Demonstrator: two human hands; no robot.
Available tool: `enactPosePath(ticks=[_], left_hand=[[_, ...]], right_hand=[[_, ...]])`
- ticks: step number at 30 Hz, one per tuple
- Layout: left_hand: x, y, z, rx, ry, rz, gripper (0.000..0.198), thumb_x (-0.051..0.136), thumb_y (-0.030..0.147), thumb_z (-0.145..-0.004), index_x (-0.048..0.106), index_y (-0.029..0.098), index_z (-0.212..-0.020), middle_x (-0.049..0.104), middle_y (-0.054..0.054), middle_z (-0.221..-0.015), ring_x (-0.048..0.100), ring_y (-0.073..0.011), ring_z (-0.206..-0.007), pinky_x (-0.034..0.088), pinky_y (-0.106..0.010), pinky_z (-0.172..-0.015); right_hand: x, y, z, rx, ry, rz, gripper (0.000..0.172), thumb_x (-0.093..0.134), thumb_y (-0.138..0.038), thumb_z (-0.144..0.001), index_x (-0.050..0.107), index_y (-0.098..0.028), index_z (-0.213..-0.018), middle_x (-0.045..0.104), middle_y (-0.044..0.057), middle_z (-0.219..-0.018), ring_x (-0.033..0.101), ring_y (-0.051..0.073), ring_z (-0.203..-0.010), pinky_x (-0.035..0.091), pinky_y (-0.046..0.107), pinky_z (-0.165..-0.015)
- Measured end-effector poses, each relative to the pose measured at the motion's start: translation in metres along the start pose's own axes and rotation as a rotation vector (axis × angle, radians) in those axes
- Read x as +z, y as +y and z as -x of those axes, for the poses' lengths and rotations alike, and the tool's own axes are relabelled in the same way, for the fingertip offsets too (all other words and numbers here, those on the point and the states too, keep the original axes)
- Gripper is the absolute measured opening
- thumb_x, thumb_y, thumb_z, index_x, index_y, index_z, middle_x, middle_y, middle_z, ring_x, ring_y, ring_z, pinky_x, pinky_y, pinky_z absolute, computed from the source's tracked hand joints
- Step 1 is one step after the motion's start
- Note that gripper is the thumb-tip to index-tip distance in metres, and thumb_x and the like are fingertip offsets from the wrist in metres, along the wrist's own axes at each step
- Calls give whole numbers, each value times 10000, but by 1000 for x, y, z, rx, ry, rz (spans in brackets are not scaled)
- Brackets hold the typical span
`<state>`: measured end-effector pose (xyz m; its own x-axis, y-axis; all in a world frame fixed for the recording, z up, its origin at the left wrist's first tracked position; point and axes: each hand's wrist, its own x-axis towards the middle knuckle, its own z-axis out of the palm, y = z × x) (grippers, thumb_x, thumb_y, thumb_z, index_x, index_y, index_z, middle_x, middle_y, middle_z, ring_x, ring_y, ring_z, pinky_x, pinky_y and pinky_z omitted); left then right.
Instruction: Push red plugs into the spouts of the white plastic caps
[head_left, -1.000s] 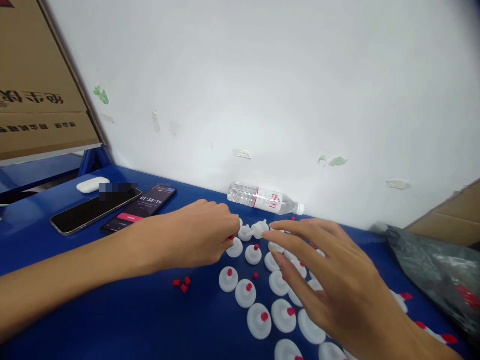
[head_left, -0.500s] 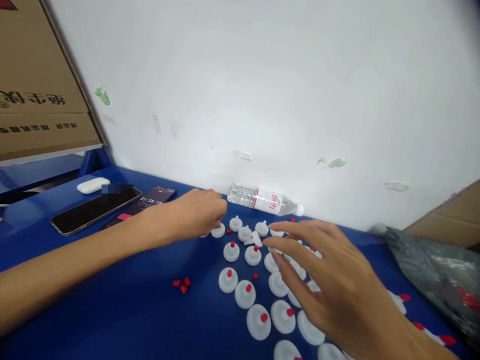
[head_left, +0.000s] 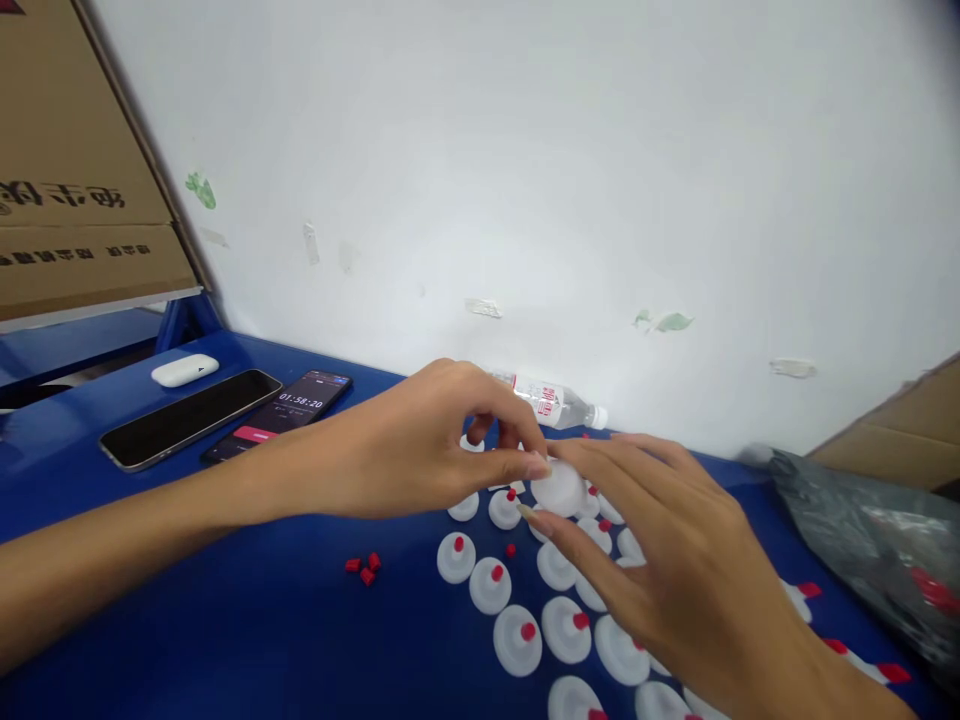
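Observation:
A round white nozzle cap [head_left: 559, 490] is pinched at its edge between the thumb and index finger of my left hand [head_left: 450, 445]. From the other side, my right hand [head_left: 660, 545] reaches up to it with thumb and fingers spread; whether a finger touches the cap I cannot tell. Under and around both hands lie several white nozzle caps [head_left: 517, 642] with small red tips on their spouts. A few loose red tips [head_left: 367, 577] sit left of them, and a single red tip [head_left: 511, 550] lies among the caps.
A clear water bottle [head_left: 570, 408] lies along the wall. At left are a phone showing a timer [head_left: 300, 402], a dark phone [head_left: 191, 418] and a white case [head_left: 185, 370]. A grey plastic bag [head_left: 847, 530] is at right, a cardboard box [head_left: 82, 150] at upper left.
My left hand has moved right from the back of the caps and now holds a white nozzle cap beside my right hand. My right hand has stayed nearly in place.

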<state>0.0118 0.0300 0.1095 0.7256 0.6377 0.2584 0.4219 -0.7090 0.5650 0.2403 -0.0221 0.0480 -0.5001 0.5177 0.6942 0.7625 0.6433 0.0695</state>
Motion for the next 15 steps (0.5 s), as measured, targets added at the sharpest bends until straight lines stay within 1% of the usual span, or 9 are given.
enactPosePath(ticks=[2, 3, 5, 7, 8, 10, 12, 15], left_hand=[[3, -1, 0, 20, 21, -19, 171, 671, 363, -985, 783, 235, -972, 729, 29, -834, 593, -98, -695, 414, -227, -580], [4, -2, 1, 24, 14, -48, 164, 669, 351, -986, 778, 230, -992, 734, 21, -861, 603, -106, -717, 424, -236, -600], [10, -8, 1, 20, -11, -135, 127, 674, 297, -978, 768, 229, -1029, 736, 3, -931, 629, -136, -817, 449, -260, -683], [21, -14, 1, 30, -49, -242, 114, 682, 208, -959, 765, 241, -1029, 722, -7, -969, 621, -172, -930, 443, -283, -736], [27, -17, 1, 51, -72, -292, 127, 679, 169, -953, 766, 246, -1005, 710, -10, -963, 606, -185, -952, 425, -285, -709], [39, -21, 2, 125, -135, -374, 134, 666, 145, -958, 758, 243, -956, 695, -16, -944, 569, -202, -937, 357, -287, -608], [48, -23, 3, 210, -184, -447, 132, 674, 112, -940, 740, 227, -936, 693, -26, -931, 538, -218, -919, 291, -306, -553], [53, -21, 6, 280, -242, -522, 223, 690, -14, -832, 695, 203, -886, 677, -35, -842, 522, -232, -899, 255, -334, -538]], right_hand=[[-2, 0, -2, 1, 23, -9, 242, 623, -316, -1001, 658, -172, -1191, 759, 36, -1094, 697, 196, -996, 469, 399, -996], [-3, 0, -4, 10, 29, 2, 236, 619, -313, -998, 668, -169, -1178, 760, 38, -1082, 701, 198, -977, 477, 397, -976], [-5, 2, -5, 31, 49, 53, 259, 614, -313, -992, 679, -161, -1192, 759, 48, -1090, 702, 212, -964, 494, 393, -933], [-6, 5, -5, 40, 79, 138, 311, 613, -296, -991, 666, -154, -1263, 753, 59, -1120, 696, 226, -977, 504, 385, -897], [-6, 6, -5, 40, 92, 179, 338, 612, -282, -990, 652, -151, -1299, 749, 63, -1135, 692, 232, -985, 507, 382, -886], [-7, 8, -4, 43, 104, 231, 367, 606, -257, -992, 633, -151, -1342, 745, 63, -1144, 688, 232, -973, 507, 377, -870], [-7, 9, -3, 42, 103, 236, 369, 608, -247, -991, 635, -146, -1345, 744, 63, -1138, 684, 228, -955, 508, 372, -860], [-7, 9, -3, 35, 94, 228, 377, 617, -233, -985, 636, -133, -1349, 742, 68, -1138, 679, 228, -965, 509, 362, -857]])
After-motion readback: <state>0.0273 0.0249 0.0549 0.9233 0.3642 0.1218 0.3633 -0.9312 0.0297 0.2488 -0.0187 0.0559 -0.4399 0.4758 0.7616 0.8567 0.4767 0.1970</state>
